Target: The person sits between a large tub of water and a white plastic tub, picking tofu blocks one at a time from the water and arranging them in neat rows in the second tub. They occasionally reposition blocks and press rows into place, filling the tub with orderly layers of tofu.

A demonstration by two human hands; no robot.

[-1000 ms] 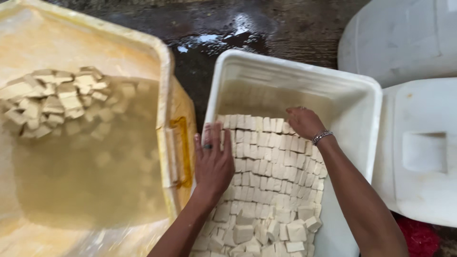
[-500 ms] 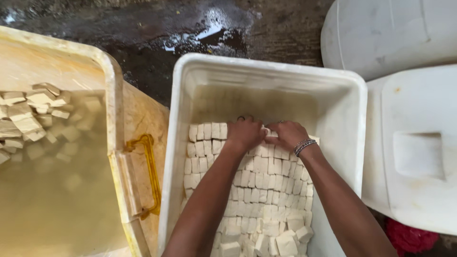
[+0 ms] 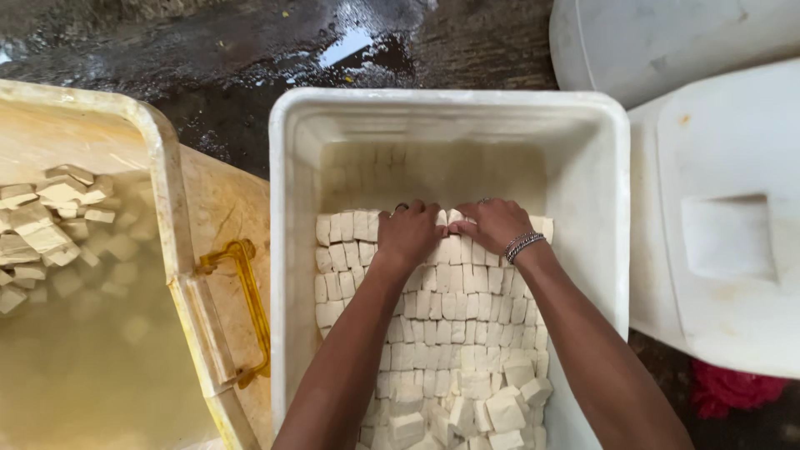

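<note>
Tofu cubes (image 3: pixel 433 333) pale, packed in rows in white tub (image 3: pixel 612 250) | left hand (image 3: pixel 408 233) & right hand (image 3: pixel 493 223) flat on top, grasping nothing

Food-production workshop: wet dark floor (image 3: pixel 250 50), large white plastic tub (image 3: pixel 600 167) of cut tofu cubes (image 3: pixel 433 333) (more soaking in yellow tub (image 3: pixel 167 192)).

A yellowish tub (image 3: pixel 171 192) is seen at the left, filled with cloudy water, and pale cubes (image 3: pixel 46 221) are gathered in its far corner. White plastic containers (image 3: pixel 717 225) are placed at the right — the dark ground (image 3: pixel 250 50) is wet.
</note>
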